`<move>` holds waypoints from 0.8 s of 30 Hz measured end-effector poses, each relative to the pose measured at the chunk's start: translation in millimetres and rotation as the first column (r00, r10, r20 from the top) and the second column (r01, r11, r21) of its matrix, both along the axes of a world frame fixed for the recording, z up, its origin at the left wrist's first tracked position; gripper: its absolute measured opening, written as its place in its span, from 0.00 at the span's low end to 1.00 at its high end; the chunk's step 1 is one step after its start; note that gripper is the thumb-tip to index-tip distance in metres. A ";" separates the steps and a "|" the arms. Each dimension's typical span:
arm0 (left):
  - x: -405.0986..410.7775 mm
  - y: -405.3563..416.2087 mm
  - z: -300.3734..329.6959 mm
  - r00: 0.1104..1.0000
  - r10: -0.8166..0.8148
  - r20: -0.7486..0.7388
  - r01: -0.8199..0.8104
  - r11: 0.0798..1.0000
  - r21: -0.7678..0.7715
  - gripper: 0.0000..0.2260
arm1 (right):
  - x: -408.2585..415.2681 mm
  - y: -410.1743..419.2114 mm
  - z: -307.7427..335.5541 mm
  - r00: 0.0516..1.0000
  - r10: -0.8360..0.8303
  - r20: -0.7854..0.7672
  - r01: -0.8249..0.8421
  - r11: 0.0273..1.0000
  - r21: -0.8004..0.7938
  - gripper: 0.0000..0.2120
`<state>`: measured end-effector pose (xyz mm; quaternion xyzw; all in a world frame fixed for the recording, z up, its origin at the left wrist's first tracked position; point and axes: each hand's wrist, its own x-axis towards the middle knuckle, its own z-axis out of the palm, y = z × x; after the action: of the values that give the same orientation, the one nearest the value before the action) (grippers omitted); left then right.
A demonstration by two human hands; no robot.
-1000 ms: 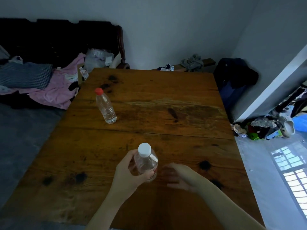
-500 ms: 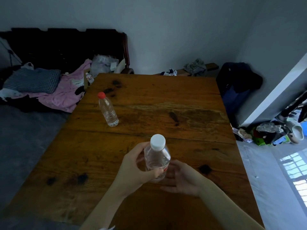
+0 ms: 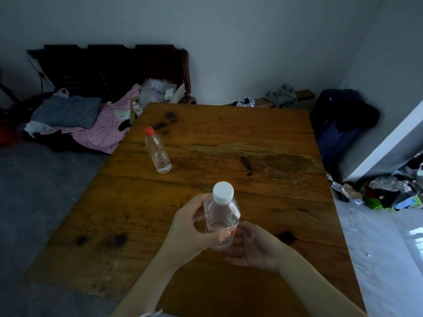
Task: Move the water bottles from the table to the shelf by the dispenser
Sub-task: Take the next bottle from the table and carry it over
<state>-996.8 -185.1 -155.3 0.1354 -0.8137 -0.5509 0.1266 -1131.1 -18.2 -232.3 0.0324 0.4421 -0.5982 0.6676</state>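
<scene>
The left hand (image 3: 190,227) wraps its fingers round the clear plastic white-capped bottle (image 3: 221,219), held above the brown wooden table (image 3: 263,179); the right hand (image 3: 254,248) cups its base, fingers loosely spread. A clear red-capped bottle (image 3: 158,152) stands farther back on the table, so neither bottle appears shelved yet; no shelf or dispenser is in view.

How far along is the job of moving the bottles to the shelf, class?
Done: nothing visibly; no shelf or dispenser is in view. In hand: the left hand grips the white-capped bottle, with the right hand open beside its base. Left: the red-capped bottle stands upright on the wooden table, untouched.
</scene>
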 end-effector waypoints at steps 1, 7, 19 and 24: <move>-0.9 1.0 1.0 1.000 -0.005 0.002 0.005 1.000 -0.005 0.27 | -0.4 1.0 1.2 1.000 0.000 -0.005 0.000 1.000 0.001 0.22; -26.6 10.0 14.7 0.992 -0.127 0.002 0.127 0.991 -0.040 0.29 | -3.6 22.7 12.0 0.993 -0.118 0.008 0.118 0.993 0.018 0.22; -92.1 59.5 19.3 0.766 -0.642 -0.031 0.643 0.766 0.002 0.30 | 60.4 107.6 30.5 0.708 -0.706 -0.007 0.704 0.706 0.079 0.27; -85.8 95.4 8.4 0.568 -0.821 -0.058 0.823 0.564 0.073 0.27 | 132.6 128.5 34.4 0.450 -0.893 0.005 0.890 0.449 0.076 0.32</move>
<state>-1082.6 -89.7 -146.9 -0.2576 -0.7561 -0.5844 -0.1431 -998.5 110.3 -197.9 0.2930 0.3632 -0.8443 0.2634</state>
